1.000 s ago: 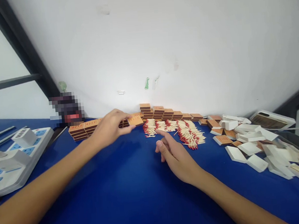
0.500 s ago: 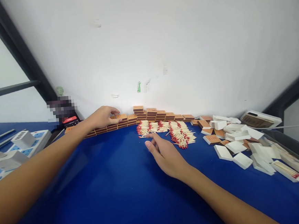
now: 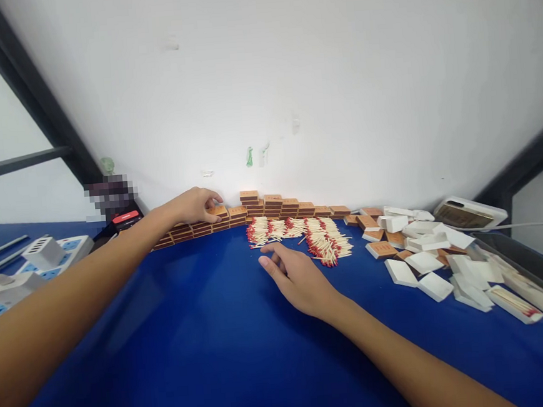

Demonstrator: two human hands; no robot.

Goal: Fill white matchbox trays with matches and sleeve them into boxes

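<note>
My left hand (image 3: 199, 206) reaches to the row of stacked matchboxes (image 3: 193, 230) along the wall. Its thumb and curled fingers are around a matchbox (image 3: 218, 211) on the top layer, the thumb against the front side; part of the box is hidden. Over the blue table, my right hand (image 3: 300, 278) is held with thumb and fingers apart and nothing visible in it. Just beyond it lies a pile of loose red-tipped matches (image 3: 323, 237), in front of higher matchbox stacks (image 3: 271, 205).
White matchbox trays (image 3: 424, 262) and orange matchbox sleeves (image 3: 381, 249) lie scattered at the right. Beside them are a tray holding matches (image 3: 514, 303), a white device (image 3: 470, 213) with a cable, and a dark bin (image 3: 525, 259). A power strip (image 3: 60, 261) with plugs sits left.
My left hand has shifted slightly right along the row, farther over the matchbox. My right hand stays almost in place. The whole view has moved a little.
</note>
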